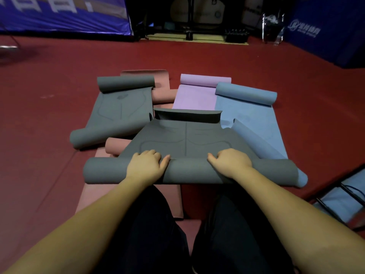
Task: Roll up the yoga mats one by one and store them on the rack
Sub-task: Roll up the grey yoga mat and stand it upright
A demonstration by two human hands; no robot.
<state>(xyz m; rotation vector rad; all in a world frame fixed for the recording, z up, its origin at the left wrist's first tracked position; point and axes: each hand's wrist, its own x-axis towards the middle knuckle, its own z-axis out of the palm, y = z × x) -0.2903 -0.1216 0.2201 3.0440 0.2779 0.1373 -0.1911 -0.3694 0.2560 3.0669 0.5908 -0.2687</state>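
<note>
A grey yoga mat lies in front of my knees, its near end wound into a thick roll. My left hand and my right hand press on top of that roll, fingers curled over its far side. A second grey mat lies to the left, curled at both ends. Pink mats lie beneath and between them. A purple mat and a blue mat stretch away at the right, each rolled at the far end.
The floor is red carpet. A black metal rack holding a blue mat sits at the right edge. Blue banners and dark equipment stand at the far wall. My dark-trousered legs kneel below.
</note>
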